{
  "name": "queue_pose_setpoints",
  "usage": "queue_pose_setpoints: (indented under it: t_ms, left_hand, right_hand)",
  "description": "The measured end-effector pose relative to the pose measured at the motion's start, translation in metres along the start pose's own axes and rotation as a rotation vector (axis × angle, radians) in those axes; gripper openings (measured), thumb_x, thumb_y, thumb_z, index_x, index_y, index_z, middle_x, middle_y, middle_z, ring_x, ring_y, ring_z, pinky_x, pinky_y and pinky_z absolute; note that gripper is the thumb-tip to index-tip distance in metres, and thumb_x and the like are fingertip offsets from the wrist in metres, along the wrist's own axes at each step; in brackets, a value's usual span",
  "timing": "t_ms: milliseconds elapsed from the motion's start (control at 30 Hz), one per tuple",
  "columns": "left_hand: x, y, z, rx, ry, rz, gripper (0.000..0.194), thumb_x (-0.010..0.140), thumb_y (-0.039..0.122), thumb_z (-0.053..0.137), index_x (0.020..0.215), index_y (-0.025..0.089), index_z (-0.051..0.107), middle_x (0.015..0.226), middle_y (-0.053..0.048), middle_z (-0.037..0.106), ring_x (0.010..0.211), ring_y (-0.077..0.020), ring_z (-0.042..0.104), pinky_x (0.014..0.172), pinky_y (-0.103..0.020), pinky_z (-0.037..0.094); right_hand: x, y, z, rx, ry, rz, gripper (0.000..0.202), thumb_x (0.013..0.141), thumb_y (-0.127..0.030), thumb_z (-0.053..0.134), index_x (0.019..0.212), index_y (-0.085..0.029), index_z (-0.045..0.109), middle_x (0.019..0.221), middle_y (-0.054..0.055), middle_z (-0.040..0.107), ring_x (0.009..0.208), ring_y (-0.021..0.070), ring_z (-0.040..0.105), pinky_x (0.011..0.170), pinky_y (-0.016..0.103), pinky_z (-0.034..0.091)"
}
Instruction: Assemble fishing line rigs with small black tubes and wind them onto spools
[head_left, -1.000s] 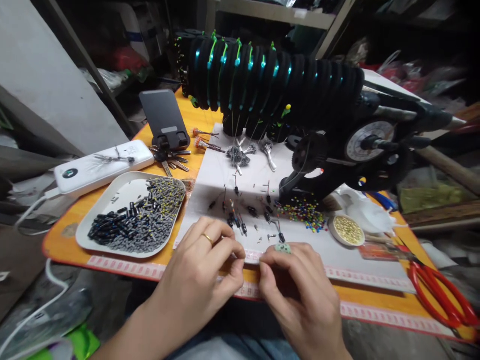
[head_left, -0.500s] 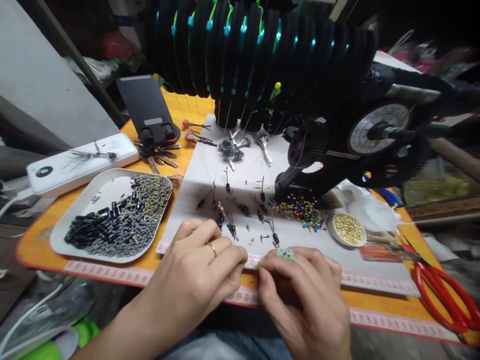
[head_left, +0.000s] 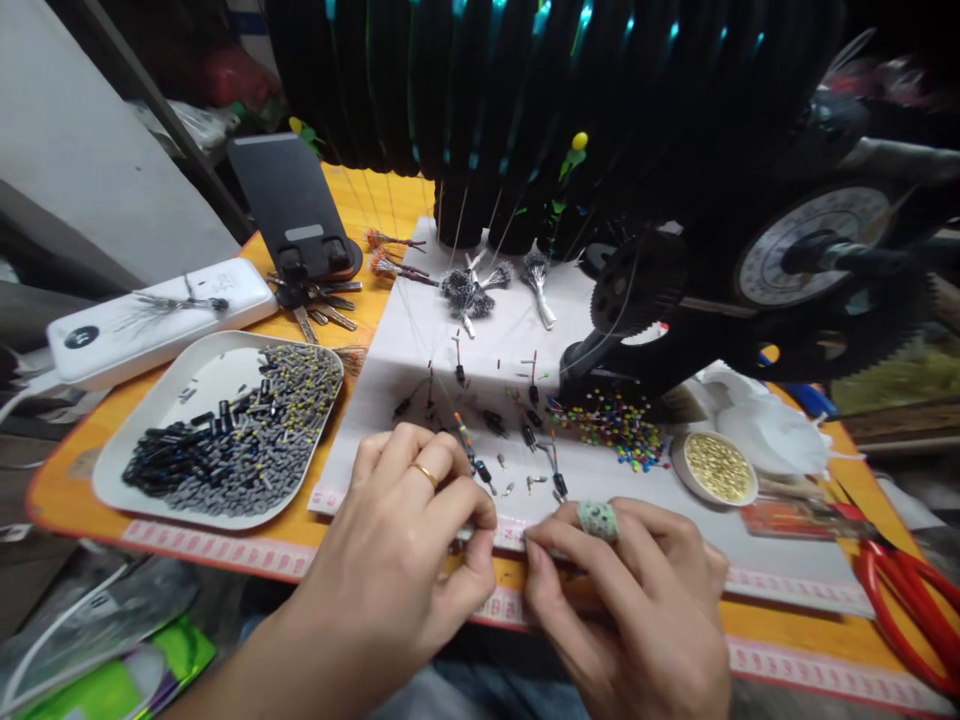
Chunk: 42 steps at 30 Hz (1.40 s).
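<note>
My left hand, with a gold ring, is closed in a pinch above the table's front edge; whatever its fingertips hold is too small to make out. Just right of it, my right hand pinches thumb against forefinger, with a green speckled wrap round one finger. Its pinch also hides what it may hold. Between and beyond the hands, small black cylinders with thin stems lie on a white board. One orange-tipped stem is close to my left knuckles. Tiny metal pieces lie nearby.
A white tray of grey and black tubes stands left. Coloured beads, a bowl of gold bits and red-handled scissors are at right. A large black geared machine overhangs the back. Printed tape lines the edge.
The camera view has shifted and come slightly closer to the machine. My left thumb and forefinger have curled into a rounder pinch. My right hand keeps its pinch and appears slightly farther right.
</note>
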<state>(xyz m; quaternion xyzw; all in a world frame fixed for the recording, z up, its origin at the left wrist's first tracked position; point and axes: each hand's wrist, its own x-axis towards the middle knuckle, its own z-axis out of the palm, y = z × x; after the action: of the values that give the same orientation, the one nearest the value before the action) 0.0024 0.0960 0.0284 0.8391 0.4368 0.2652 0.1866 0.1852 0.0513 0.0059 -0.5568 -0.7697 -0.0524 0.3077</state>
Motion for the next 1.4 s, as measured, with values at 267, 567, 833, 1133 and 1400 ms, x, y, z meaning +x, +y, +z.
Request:
queue_pose_setpoints:
  t_ms: [267, 567, 833, 1133, 1400]
  left_hand:
    - [0.001, -0.002, 0.003, -0.028, 0.037, 0.002, 0.010, 0.082, 0.011, 0.060, 0.076, 0.020, 0.062, 0.079, -0.002, 0.060, 0.087, -0.0231, 0.049, 0.077, -0.040, 0.033]
    - [0.001, -0.001, 0.007, 0.014, 0.061, 0.015, 0.012, 0.078, 0.009, 0.061, 0.074, 0.020, 0.061, 0.077, -0.001, 0.062, 0.086, -0.0233, 0.050, 0.079, -0.040, 0.031]
    - [0.000, -0.002, 0.009, 0.038, 0.078, 0.026, 0.012, 0.078, 0.009, 0.060, 0.072, 0.020, 0.061, 0.077, -0.002, 0.063, 0.085, -0.0240, 0.052, 0.079, -0.040, 0.031]
    - [0.000, -0.003, 0.011, 0.051, 0.090, 0.035, 0.011, 0.078, 0.009, 0.060, 0.072, 0.019, 0.061, 0.078, -0.003, 0.063, 0.085, -0.0242, 0.052, 0.079, -0.041, 0.032]
    - [-0.001, -0.003, 0.010, 0.041, 0.078, 0.024, 0.012, 0.079, 0.009, 0.059, 0.073, 0.019, 0.061, 0.078, -0.003, 0.063, 0.085, -0.0240, 0.052, 0.080, -0.041, 0.032]
  right_hand:
    - [-0.002, 0.002, -0.001, -0.019, -0.013, 0.014, 0.011, 0.083, -0.017, 0.066, 0.090, -0.024, 0.063, 0.075, 0.005, 0.064, 0.083, 0.0261, 0.050, 0.074, 0.040, 0.032]
    - [-0.006, 0.001, -0.005, -0.058, -0.021, 0.052, 0.011, 0.083, -0.017, 0.065, 0.091, -0.025, 0.065, 0.075, 0.005, 0.066, 0.082, 0.0271, 0.051, 0.075, 0.041, 0.032]
    - [-0.008, 0.004, -0.011, -0.080, -0.023, 0.047, 0.014, 0.081, -0.016, 0.069, 0.092, -0.023, 0.066, 0.075, 0.006, 0.067, 0.081, 0.0267, 0.052, 0.074, 0.041, 0.033]
    - [-0.013, 0.007, -0.012, -0.108, 0.011, 0.037, 0.017, 0.080, -0.015, 0.071, 0.094, -0.022, 0.066, 0.076, 0.007, 0.068, 0.079, 0.0261, 0.053, 0.070, 0.040, 0.035]
    - [-0.010, 0.006, -0.012, -0.101, 0.011, 0.049, 0.011, 0.081, -0.014, 0.069, 0.089, -0.021, 0.065, 0.071, 0.006, 0.067, 0.079, 0.0264, 0.052, 0.073, 0.041, 0.035]
